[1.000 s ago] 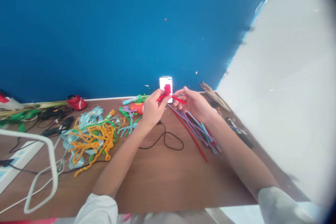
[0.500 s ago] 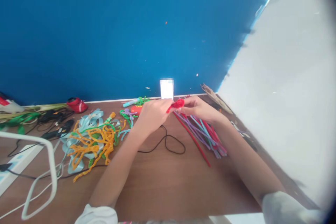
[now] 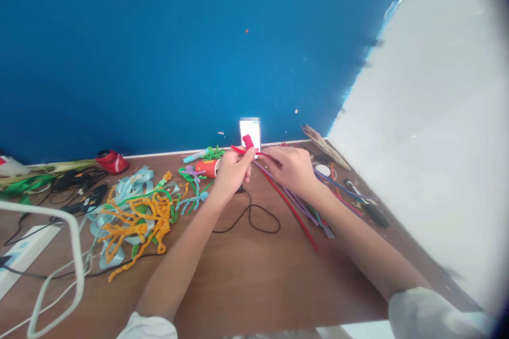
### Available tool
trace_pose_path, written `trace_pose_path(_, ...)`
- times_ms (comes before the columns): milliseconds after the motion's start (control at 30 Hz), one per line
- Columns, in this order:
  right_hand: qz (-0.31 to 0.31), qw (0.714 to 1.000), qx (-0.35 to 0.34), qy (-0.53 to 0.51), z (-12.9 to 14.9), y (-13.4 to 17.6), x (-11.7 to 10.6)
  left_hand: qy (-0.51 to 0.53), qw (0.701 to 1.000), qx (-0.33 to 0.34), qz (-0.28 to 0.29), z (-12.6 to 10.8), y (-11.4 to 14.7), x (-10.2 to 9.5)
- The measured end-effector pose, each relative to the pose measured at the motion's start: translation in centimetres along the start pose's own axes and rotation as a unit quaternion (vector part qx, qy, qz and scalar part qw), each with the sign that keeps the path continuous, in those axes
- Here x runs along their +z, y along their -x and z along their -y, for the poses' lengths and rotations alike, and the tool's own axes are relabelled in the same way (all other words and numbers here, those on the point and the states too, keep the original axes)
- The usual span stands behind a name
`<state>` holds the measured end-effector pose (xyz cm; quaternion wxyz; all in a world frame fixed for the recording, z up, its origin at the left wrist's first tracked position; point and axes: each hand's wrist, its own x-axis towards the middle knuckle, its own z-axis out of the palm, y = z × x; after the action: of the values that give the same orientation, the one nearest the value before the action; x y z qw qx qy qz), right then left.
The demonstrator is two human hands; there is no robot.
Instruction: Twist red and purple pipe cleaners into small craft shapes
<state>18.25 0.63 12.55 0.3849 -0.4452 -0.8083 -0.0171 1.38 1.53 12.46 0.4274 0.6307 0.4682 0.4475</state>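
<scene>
Both my hands are raised near the back of the table, in front of a bright phone (image 3: 254,140). Between thumb and fingers my left hand (image 3: 234,169) pinches a red pipe cleaner (image 3: 237,150), with a bunched red piece (image 3: 247,141) standing up above the thumb. Close by, my right hand (image 3: 292,167) is closed on a red strand that runs across from the left hand; its fingertips are partly hidden. Below the right hand lie purple pipe cleaners (image 3: 296,201) and a long red pipe cleaner (image 3: 302,225).
Left lies a heap of orange pipe-cleaner shapes (image 3: 155,220) over light blue ribbon (image 3: 133,185). A red cup (image 3: 204,168) lies behind my left hand. A black cable (image 3: 264,230) loops mid-table. A white power strip (image 3: 29,254) and white frame (image 3: 79,254) stand left; a dark-handled tool (image 3: 376,214) lies right.
My hands have moved slightly apart, the right one turning back-up. The bunched red piece now points upward above my left thumb, and a red strand spans between the hands.
</scene>
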Motion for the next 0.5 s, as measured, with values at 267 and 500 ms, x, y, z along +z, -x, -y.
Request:
trace_pose_path(267,0.061,0.826,0.276,-0.488,-0.8,-1.0,-1.6,0.117,0.992,0.032,0.023,-0.9,-0.3,0.8)
trace_pose_path(500,0.096,0.778,0.277,-0.556,-1.7,-0.9,-1.2,0.108,0.993,0.018,0.042,-1.4,-0.3,0.1)
